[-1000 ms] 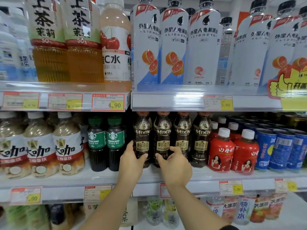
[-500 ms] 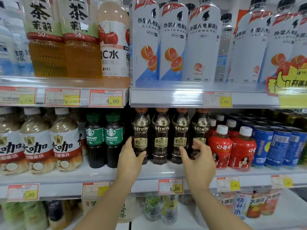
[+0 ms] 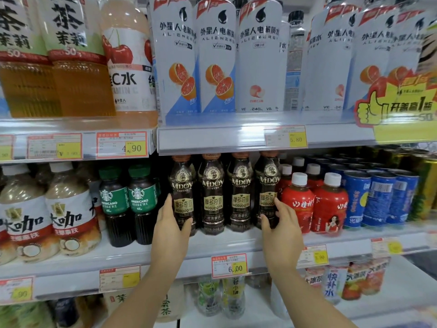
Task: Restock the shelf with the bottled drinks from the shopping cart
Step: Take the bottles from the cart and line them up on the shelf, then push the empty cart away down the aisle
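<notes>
A row of dark brown MDOY coffee bottles stands on the middle shelf (image 3: 208,245). My left hand (image 3: 169,224) cups the leftmost coffee bottle (image 3: 182,185), fingers on its left side and thumb across its lower front. My right hand (image 3: 281,227) cups the rightmost coffee bottle (image 3: 268,183) the same way, fingers on its right side. Two more coffee bottles (image 3: 214,192) stand upright between them. The shopping cart is out of view.
Green-capped Americano bottles (image 3: 127,200) stand close on the left, red white-capped bottles (image 3: 298,202) and blue cans (image 3: 378,200) on the right. The upper shelf (image 3: 212,140) hangs just above the coffee caps, loaded with tall white bottles. Price tags line the shelf edges.
My right hand moved right from the middle of the coffee row to the rightmost bottle. The left hand stayed at the leftmost bottle. The view moved closer to the shelf.
</notes>
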A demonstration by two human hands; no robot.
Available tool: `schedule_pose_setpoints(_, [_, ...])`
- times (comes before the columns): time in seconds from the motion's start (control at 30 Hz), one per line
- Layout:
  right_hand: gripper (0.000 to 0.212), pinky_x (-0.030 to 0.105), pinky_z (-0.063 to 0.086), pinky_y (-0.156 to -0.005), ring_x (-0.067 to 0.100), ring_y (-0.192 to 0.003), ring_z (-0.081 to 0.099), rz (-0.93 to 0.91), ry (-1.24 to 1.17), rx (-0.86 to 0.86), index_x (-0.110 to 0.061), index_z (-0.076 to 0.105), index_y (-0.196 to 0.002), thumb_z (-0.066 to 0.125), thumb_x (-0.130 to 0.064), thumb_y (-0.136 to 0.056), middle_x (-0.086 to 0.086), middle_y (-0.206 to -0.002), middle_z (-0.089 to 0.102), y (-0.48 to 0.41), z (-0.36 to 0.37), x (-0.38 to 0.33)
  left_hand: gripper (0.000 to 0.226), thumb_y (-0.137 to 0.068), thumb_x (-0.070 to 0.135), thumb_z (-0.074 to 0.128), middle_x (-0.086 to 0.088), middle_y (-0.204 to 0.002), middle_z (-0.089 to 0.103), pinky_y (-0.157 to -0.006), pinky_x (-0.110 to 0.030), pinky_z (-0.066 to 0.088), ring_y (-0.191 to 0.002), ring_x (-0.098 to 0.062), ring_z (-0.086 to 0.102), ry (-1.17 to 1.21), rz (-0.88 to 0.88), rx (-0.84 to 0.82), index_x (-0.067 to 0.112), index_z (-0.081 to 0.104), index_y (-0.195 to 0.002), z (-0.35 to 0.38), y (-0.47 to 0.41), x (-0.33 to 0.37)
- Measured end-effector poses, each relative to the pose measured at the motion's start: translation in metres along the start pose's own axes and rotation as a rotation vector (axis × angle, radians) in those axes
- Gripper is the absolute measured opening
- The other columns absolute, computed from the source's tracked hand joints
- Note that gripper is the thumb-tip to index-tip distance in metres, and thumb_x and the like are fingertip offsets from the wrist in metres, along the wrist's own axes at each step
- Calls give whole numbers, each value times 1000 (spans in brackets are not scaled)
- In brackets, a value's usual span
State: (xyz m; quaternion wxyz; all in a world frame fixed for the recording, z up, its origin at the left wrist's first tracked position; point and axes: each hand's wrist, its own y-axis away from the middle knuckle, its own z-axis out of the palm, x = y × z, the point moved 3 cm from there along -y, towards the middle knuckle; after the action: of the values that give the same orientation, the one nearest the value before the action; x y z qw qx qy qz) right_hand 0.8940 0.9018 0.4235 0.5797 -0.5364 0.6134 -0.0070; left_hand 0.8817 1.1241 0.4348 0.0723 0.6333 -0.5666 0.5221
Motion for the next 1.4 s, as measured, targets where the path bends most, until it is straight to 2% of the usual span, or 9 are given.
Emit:
schedule_pose_setpoints(0.3, [26, 33, 49, -86, 18, -97, 59, -255, -191, 45, -12, 64, -109, 65, -7, -83, -3, -105, 61, 24, -22, -14, 74, -90, 15, 59, -4, -151, 28, -102, -25, 31, -134, -19, 35, -15, 53, -8, 18, 13, -149, -10, 10, 14])
schedule_pose_setpoints(0.43, [19, 29, 50, -76, 8, -90, 56, -375, -357, -118, -12, 65, -100, 52, -18, -86, -10, -94, 57, 54, -20, -21, 53, -91, 15, 56, 13, -136, 39, -93, -2, 27, -113, 15, 38, 11, 200, 6, 27, 36, -139, -23, 49, 13])
schedule_pose_setpoints(0.53, [16, 23, 48, -68, 7, -82, 56, -456, -448, -299, -10, 66, -95, 54, -13, -86, -8, -88, 59, 86, -12, -28, 37, -91, 13, 55, 17, -116, 52, -88, -8, 38, -103, 8, 49, -29, 219, 15, 25, 51, -126, -35, 88, -6])
schedule_pose_setpoints(0.67, [12, 14, 44, -69, 4, -76, 55, -504, -491, -576, -7, 67, -89, 59, -5, -81, 1, -84, 65, 140, 5, -43, 30, -92, 18, 54, 23, -106, 56, -79, -12, 44, -96, 4, 53, -95, 8, 2, 29, 57, -120, -55, 143, -50])
schedule_pose_setpoints(0.77, [12, 20, 46, -68, 6, -73, 53, -465, -465, -868, -10, 68, -93, 57, -11, -86, 0, -87, 64, 188, 22, -44, 29, -93, 19, 53, 24, -103, 54, -71, -1, 39, -90, 7, 49, -134, -188, 7, 28, 56, -120, -75, 192, -87])
schedule_pose_setpoints(0.93, [17, 30, 49, -77, 17, -84, 60, -524, -308, -1289, -14, 67, -101, 59, -11, -87, 1, -96, 66, 283, 60, -29, 28, -86, 6, 59, 19, -95, 61, -77, -11, 44, -85, -1, 58, -209, -479, 76, 21, 65, -108, -113, 298, -146])
schedule_pose_setpoints(1.07, [19, 37, 49, -79, 23, -95, 59, -627, -221, -1484, -18, 66, -103, 58, -18, -86, 0, -100, 66, 368, 85, -14, 29, -87, 6, 56, 19, -93, 61, -65, 0, 36, -83, 2, 58, -278, -737, 98, 23, 65, -108, -139, 387, -197])
schedule_pose_setpoints(1.23, [38, 33, 40, -94, 20, -116, 47, -816, -56, -1762, -25, 54, -124, 56, -32, -87, -3, -123, 55, 466, 117, 12, 32, -90, 20, 54, 16, -112, 59, -84, -25, 46, -104, -4, 55, -329, -1011, 29, 31, 55, -120, -155, 470, -254])
schedule_pose_setpoints(1.4, [71, 42, 13, -115, 22, -141, 19, -1138, 178, -1809, -25, 36, -141, 49, -63, -83, 1, -149, 33, 527, 155, 34, 38, -92, 29, 53, 9, -127, 52, -83, -27, 44, -109, -14, 54, -294, -1036, -101, 29, 48, -129, -146, 503, -305])
